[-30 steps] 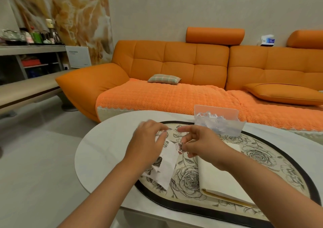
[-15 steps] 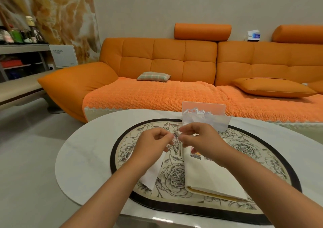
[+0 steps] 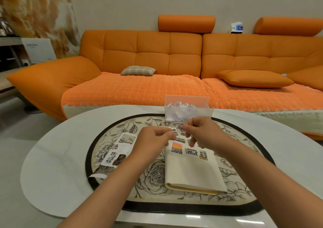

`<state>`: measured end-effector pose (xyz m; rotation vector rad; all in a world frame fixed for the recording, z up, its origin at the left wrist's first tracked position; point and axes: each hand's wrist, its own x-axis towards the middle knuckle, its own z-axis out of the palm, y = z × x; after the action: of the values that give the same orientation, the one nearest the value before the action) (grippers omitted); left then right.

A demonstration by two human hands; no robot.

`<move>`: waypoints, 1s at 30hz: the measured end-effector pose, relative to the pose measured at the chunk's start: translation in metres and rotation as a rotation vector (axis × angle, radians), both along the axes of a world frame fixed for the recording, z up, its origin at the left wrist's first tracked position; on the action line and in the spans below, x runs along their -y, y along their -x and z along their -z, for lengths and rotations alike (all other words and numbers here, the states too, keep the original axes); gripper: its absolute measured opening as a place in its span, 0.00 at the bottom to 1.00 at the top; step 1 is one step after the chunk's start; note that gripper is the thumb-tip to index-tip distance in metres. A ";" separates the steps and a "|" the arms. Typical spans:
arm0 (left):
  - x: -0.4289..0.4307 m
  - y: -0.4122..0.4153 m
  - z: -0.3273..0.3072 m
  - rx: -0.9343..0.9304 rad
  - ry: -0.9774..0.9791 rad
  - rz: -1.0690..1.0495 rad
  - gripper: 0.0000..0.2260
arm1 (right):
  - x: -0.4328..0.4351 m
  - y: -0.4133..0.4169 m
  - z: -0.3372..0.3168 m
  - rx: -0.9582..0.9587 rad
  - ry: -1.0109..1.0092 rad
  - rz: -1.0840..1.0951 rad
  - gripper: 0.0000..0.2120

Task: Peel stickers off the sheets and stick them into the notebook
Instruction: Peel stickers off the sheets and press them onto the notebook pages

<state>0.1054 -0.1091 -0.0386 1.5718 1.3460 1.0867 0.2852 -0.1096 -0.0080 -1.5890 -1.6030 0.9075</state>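
Head view: looks down along both forearms onto a white oval worktop (image 3: 52,158) covered by a rose-patterned placemat (image 3: 157,175).
Left hand (image 3: 153,140): above the middle of the placemat, with the fingers curled in. The thumb and forefinger pinch the left end of a small sticker piece (image 3: 176,131).
Right hand (image 3: 201,131): just beside the left hand, at its 3 o'clock. The fingers are curled and the fingertips pinch the other end of the same piece. How much of the piece each hand covers cannot be told.
Sticker piece: held between the two hands above the top edge of the notebook. It carries small dark pictures too small to read.
Notebook (image 3: 192,173): lies open at 4 o'clock on the placemat, cream page up. A row of picture stickers (image 3: 176,148) sits along its far edge, just under the hands.
Sticker sheet (image 3: 120,149): lies flat at 9 o'clock on the placemat, left of the left wrist, with several shapes already cut out.
Clear box (image 3: 187,100): stands at 12 o'clock on the placemat's rim and holds white paper scraps (image 3: 181,111).
Sofa (image 3: 152,53): orange, beyond the worktop, with a plaid cushion (image 3: 138,70) on the seat.
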 end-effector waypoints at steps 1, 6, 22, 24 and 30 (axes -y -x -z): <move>-0.002 -0.001 0.004 -0.112 -0.019 -0.002 0.10 | -0.001 -0.003 0.003 0.033 0.010 0.018 0.10; -0.010 0.004 0.020 -0.639 -0.229 0.194 0.15 | 0.006 -0.017 0.015 0.093 0.269 -0.151 0.10; -0.013 0.009 0.030 -0.647 -0.243 0.339 0.18 | 0.012 0.002 0.034 0.244 0.211 -0.193 0.12; -0.011 0.011 0.033 -0.709 -0.260 0.368 0.23 | 0.013 0.004 0.037 0.341 0.161 -0.194 0.11; -0.005 0.012 0.040 -0.688 -0.342 0.348 0.25 | 0.022 0.005 0.043 0.583 -0.036 -0.043 0.20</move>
<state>0.0932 -0.1042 -0.0788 2.4768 1.2608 0.5907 0.2806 -0.1314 -0.0514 -1.9102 -2.0321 0.4437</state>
